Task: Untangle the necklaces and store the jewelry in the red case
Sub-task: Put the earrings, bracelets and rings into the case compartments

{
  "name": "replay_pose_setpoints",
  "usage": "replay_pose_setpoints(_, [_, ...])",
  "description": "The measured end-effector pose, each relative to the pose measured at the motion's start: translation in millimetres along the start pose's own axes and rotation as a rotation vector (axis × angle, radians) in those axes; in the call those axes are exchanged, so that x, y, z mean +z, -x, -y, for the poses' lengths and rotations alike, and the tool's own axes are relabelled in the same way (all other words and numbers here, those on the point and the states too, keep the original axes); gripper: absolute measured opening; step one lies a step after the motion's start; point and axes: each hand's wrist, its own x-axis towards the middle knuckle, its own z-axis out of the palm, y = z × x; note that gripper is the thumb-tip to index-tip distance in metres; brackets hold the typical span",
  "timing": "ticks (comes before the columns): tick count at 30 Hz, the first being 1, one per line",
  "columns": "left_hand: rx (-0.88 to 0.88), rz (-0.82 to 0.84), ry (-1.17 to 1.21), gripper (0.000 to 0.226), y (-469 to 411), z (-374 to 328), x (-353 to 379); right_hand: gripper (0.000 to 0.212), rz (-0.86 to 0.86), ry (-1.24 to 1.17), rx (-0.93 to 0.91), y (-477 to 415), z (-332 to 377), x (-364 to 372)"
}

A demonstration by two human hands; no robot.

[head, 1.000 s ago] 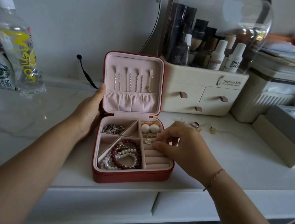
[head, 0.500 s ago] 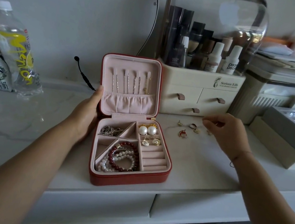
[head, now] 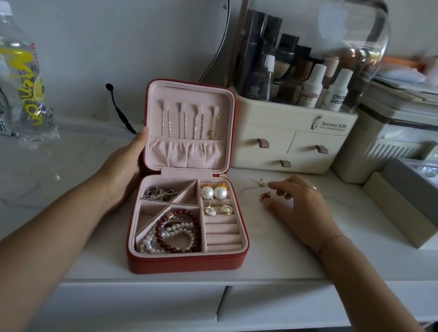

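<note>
Surface (head: 298, 254) carries the red case (head: 183, 268), open & mostly filled. Our left hand (head: 120, 175) clamps its left side, thumb on lid edge. Right hand (head: 300, 208) has left the case and is now just right of it, fingers curled over a red earring (head: 265, 196); can't tell if pinching. We judge few pcs remain.

Open case (head: 184, 264) mid-table (head: 33, 192), organizer (head: 289, 137) behind-right.
Left hand (head: 120, 175) holds case's left side; right hand (head: 300, 208) right of it, by loose earrings (head: 265, 196); bottle (head: 21, 75) far left.

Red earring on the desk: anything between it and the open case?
Nothing visible. Only bare desk between the red earring and the case, lid up. The right hand is beside the earring.
</note>
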Motion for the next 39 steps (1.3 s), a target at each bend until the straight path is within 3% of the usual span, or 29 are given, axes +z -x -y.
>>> replay_pose_setpoints(12, [-0.007,0.035,0.039,0.056,-3.6,4.5,-6.4,0.005,-0.042,-0.013,0.016,-3.0,3.2,3.4])
replay_pose_setpoints(17, [0.006,0.025,0.017,0.051,-0.8,2.1,-3.6,0.005,-0.062,-0.244,0.119,9.6,24.1,-8.5])
replay_pose_setpoints(23, [-0.011,-0.003,0.008,0.052,-1.7,0.0,-1.9,0.012,0.182,-0.522,0.016,51.6,92.6,-16.0])
replay_pose_setpoints(32, [0.001,0.01,0.007,0.049,-0.5,-0.8,-1.2,0.012,0.33,-0.377,-0.011,44.9,102.5,-26.0])
replay_pose_setpoints(39, [-0.012,0.007,0.026,0.048,-0.3,0.0,0.7,0.016,0.348,-0.38,-0.001,45.2,101.5,-28.7])
